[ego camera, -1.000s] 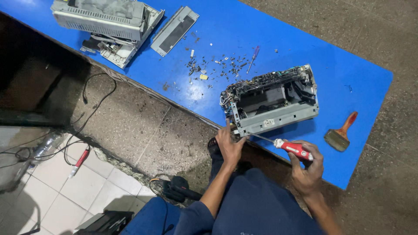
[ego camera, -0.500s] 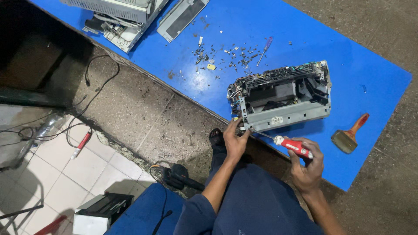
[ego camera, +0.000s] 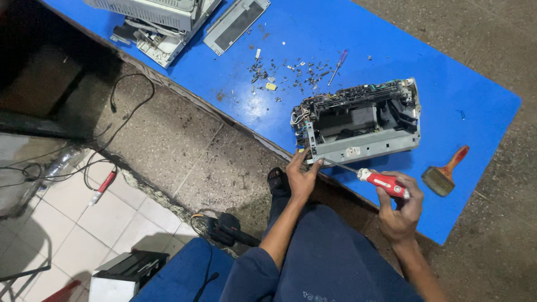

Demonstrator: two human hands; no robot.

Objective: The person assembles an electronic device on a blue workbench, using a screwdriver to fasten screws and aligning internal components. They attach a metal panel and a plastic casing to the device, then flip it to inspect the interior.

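Note:
A stripped grey printer chassis [ego camera: 358, 124] with exposed black parts and wiring lies on a blue board [ego camera: 313, 33]. My left hand [ego camera: 302, 177] grips the chassis at its near left corner. My right hand [ego camera: 398, 208] holds a screwdriver with a red and white handle [ego camera: 383, 183]; its thin shaft runs left to the chassis's lower left edge, close to my left fingers. My dark blue trousers fill the bottom of the view.
A paintbrush with a reddish handle [ego camera: 445, 172] lies right of the chassis. Loose screws and bits [ego camera: 291, 72] and a small screwdriver [ego camera: 337, 66] are scattered behind it. Grey casing parts [ego camera: 162, 19] and a panel [ego camera: 236, 25] sit at the far left. Cables [ego camera: 112, 128] trail on the floor.
The view has shifted, so the board and chassis sit further right and lower in the frame. Both hands keep the same hold on the chassis and the screwdriver.

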